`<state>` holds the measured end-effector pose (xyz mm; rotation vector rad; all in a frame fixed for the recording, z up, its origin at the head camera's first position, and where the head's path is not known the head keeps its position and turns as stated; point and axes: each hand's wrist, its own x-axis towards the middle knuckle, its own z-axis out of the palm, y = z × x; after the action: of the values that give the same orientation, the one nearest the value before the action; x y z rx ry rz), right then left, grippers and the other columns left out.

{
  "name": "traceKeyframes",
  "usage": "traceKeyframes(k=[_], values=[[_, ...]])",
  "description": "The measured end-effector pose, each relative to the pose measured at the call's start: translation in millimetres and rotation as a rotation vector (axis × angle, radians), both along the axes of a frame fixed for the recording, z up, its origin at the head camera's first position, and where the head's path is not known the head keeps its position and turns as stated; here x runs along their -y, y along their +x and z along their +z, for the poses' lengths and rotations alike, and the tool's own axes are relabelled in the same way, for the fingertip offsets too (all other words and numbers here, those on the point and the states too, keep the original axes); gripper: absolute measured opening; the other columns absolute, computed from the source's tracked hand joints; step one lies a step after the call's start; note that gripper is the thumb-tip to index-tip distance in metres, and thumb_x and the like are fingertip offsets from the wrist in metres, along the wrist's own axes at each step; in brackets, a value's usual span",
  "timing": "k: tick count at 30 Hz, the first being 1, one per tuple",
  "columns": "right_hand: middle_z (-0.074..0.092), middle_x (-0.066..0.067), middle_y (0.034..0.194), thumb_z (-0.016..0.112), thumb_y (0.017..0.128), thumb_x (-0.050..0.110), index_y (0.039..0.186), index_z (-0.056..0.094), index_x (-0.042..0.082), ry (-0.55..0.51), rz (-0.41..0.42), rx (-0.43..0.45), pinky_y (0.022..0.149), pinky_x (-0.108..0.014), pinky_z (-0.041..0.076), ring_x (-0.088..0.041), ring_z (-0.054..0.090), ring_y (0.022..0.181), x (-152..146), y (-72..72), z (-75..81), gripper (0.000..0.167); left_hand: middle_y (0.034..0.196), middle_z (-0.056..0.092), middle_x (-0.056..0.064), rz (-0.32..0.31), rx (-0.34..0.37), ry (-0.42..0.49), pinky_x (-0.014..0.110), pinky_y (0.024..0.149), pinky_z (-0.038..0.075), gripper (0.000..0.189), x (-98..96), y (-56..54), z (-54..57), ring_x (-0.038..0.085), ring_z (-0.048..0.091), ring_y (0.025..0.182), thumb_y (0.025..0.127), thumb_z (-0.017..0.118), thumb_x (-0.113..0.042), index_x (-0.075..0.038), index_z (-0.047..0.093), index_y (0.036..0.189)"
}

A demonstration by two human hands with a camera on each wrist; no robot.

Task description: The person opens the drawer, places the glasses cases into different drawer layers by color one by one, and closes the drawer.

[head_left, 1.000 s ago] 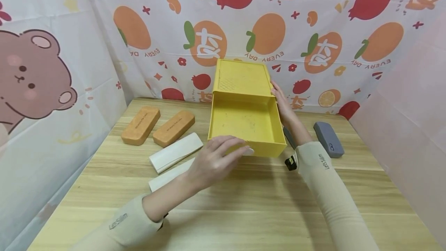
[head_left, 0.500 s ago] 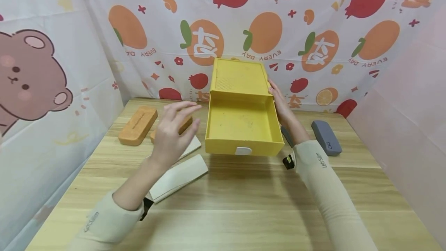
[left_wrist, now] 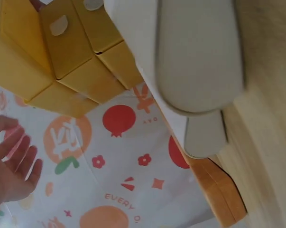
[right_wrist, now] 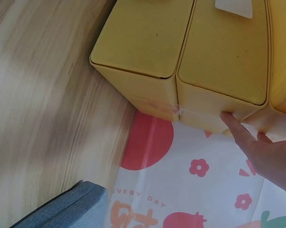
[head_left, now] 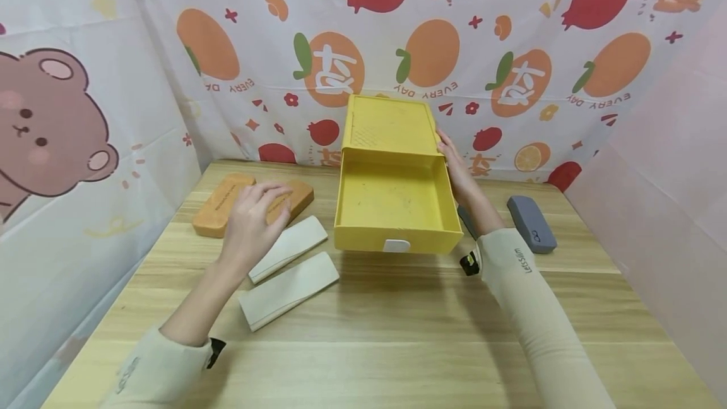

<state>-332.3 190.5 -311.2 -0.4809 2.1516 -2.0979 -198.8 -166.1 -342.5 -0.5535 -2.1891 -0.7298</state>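
In the head view a yellow drawer unit point(head_left: 392, 122) stands at the back of the table. Its top drawer point(head_left: 363, 238) is pulled out, with a white tab on the front and nothing inside. My right hand point(head_left: 457, 169) rests against the unit's right side; in the right wrist view an outstretched finger point(right_wrist: 235, 126) touches the wall. My left hand point(head_left: 250, 223) hovers with loosely bent fingers over two orange glasses cases point(head_left: 214, 212), partly covering them, and holds nothing. Two white flap cases point(head_left: 292, 289) lie side by side just in front.
A grey glasses case point(head_left: 532, 225) lies on the table to the right. Another dark object point(head_left: 468, 222) is mostly hidden behind my right forearm. Printed cloth point(head_left: 261, 36) hangs close behind the drawer unit and along both sides.
My left hand has left the drawer's front tab and moved left, then down over the orange cases. The drawer stays out, and my right hand keeps its place on the unit.
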Motion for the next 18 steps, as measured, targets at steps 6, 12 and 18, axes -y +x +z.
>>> traceKeyframes(k=[6,12,18], values=[[0.013,-0.005,0.149,0.027,0.101,0.027,0.149,0.008,0.021,0.005,0.016,0.009,0.097,-0.048,0.033,-0.026,0.038,0.117,3.9,12.3,11.6,0.052,0.117,0.051,0.023,0.032,0.357,-0.298,0.054,0.087,0.037,0.043,11.3,1.4,-12.2,0.040,0.045,0.108,0.080,0.069,-0.011,0.006,0.054,0.117],[0.014,-0.006,0.148,0.026,0.101,0.027,0.149,0.008,0.020,0.013,0.002,0.015,0.097,-0.048,0.034,-0.026,0.039,0.117,5.3,15.7,14.4,0.051,0.124,0.044,0.030,0.046,0.535,-0.507,0.060,0.084,0.037,0.058,22.6,-0.3,-26.9,0.047,0.041,0.112,0.078,0.073,-0.018,0.010,0.048,0.123],[0.014,-0.005,0.148,0.026,0.101,0.027,0.149,0.007,0.020,-0.003,0.020,0.011,0.098,-0.046,0.033,-0.024,0.037,0.119,4.6,14.5,11.6,0.052,0.121,0.043,0.029,-0.006,0.627,-0.541,0.057,0.081,0.040,0.058,29.8,-1.5,-46.4,0.045,0.043,0.108,0.078,0.072,-0.017,0.008,0.048,0.124]])
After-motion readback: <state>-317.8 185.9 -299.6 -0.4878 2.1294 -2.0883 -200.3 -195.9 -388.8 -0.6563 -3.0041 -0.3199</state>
